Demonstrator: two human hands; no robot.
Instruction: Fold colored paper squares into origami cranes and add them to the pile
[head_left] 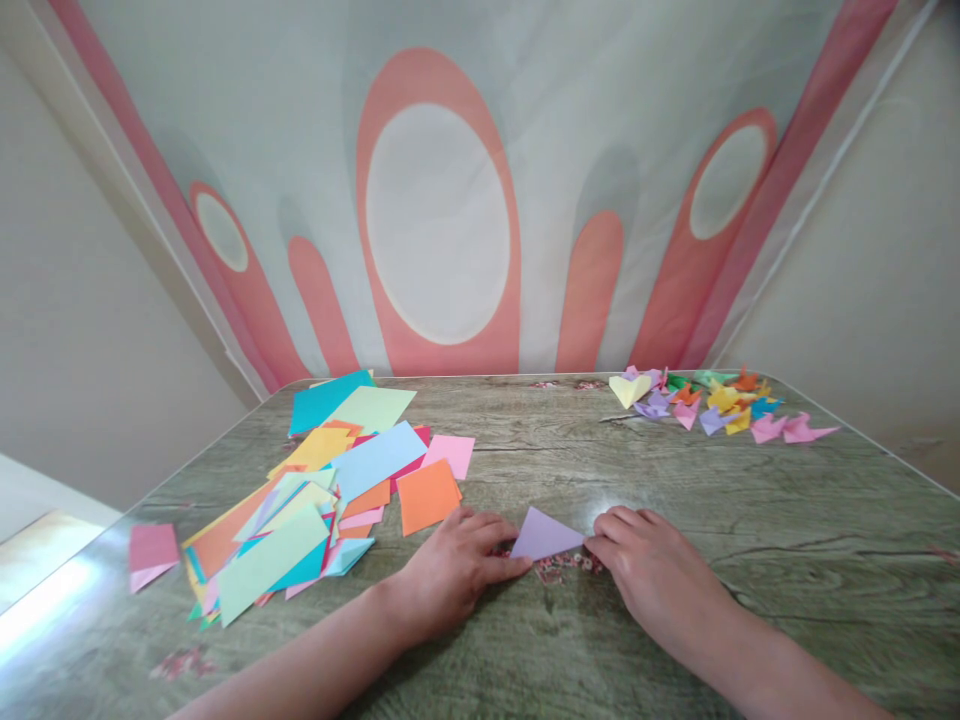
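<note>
A purple sheet of origami paper [545, 537], folded into a triangle, lies between my hands near the front middle of the table. My left hand [466, 562] grips its left corner, thumb along the lower edge and fingers behind. At the right tip, my right hand [636, 556] pinches the point between thumb and curled fingers. Just beyond my left hand lies an orange paper square [428, 497].
Loose coloured paper [380, 462] is heaped on the left of the wood-grain table [750, 520]. A folded pink paper [153, 555] lies at far left. Several small folded paper figures [726, 402] sit at the back right. A printed backdrop [439, 220] hangs behind.
</note>
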